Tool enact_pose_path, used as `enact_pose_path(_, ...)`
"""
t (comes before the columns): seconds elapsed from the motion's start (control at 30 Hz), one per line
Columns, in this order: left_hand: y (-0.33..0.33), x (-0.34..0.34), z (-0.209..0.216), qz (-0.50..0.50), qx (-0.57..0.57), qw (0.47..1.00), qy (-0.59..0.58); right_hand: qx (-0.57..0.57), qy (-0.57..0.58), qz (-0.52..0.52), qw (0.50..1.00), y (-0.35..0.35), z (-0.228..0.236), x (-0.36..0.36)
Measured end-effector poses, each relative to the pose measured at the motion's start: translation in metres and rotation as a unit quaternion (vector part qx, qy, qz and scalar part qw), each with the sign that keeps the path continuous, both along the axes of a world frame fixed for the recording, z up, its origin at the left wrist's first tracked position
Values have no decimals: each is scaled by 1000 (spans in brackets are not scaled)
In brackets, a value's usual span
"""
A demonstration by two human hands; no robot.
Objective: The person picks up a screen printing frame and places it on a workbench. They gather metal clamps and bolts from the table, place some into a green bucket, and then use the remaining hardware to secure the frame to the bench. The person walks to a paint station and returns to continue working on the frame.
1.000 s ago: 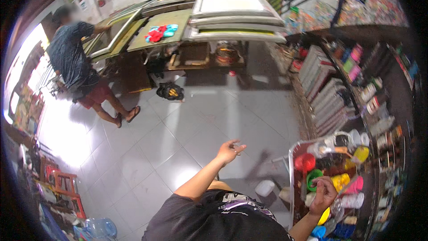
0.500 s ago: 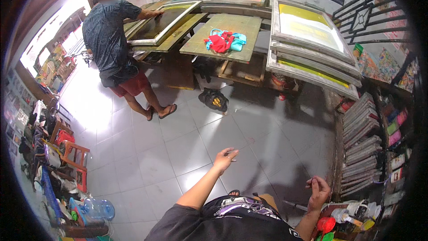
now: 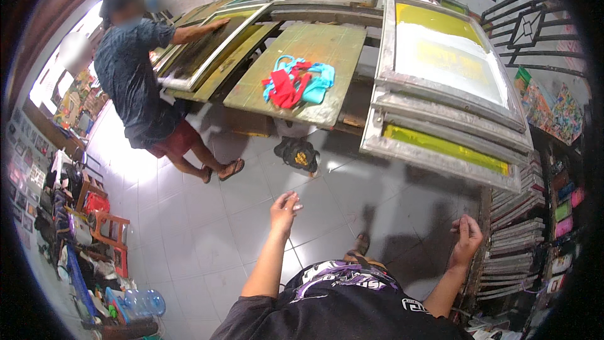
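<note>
My left hand (image 3: 285,211) hangs in the air over the tiled floor, fingers loosely bent and a little apart, with nothing seen in it. On the other side my right hand (image 3: 466,239) is raised near the stacked frames, fingers half curled and apart, also holding nothing I can see. Ahead of me stands a green-topped table (image 3: 251,91). A bundle of red cloth (image 3: 288,88) and turquoise cloth (image 3: 321,82) lies on it. Neither hand touches the table or the frames.
Large screen-printing frames (image 3: 443,56) lean in layers at the right, above a rack of narrow frames (image 3: 509,239). A co-worker (image 3: 135,75) stands left, hand on another frame (image 3: 207,50). A black bag (image 3: 297,155) sits on the floor; a red stool (image 3: 112,233) stands left.
I have stepped forward, so the table and frames are nearer. My left hand has moved left in view with its fingers more bent; my right hand has shifted up and right.
</note>
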State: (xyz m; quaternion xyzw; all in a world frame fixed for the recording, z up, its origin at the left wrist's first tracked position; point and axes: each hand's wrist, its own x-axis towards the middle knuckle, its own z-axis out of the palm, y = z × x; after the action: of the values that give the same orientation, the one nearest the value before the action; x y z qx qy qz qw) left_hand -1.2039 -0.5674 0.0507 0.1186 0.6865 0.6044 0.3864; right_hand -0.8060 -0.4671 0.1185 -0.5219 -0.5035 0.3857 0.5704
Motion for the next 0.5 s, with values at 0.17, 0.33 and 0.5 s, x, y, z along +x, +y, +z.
enact_pose_path(0.17,96,-7,27,13,115,987,111,56,-9,-31,998,76,7,9)
enact_pose_path(0.33,160,13,56,-89,188,971,120,41,10,-103,994,106,9,-9)
enact_pose_path(0.5,196,20,65,-212,194,951,115,34,3,-123,992,114,7,-30)
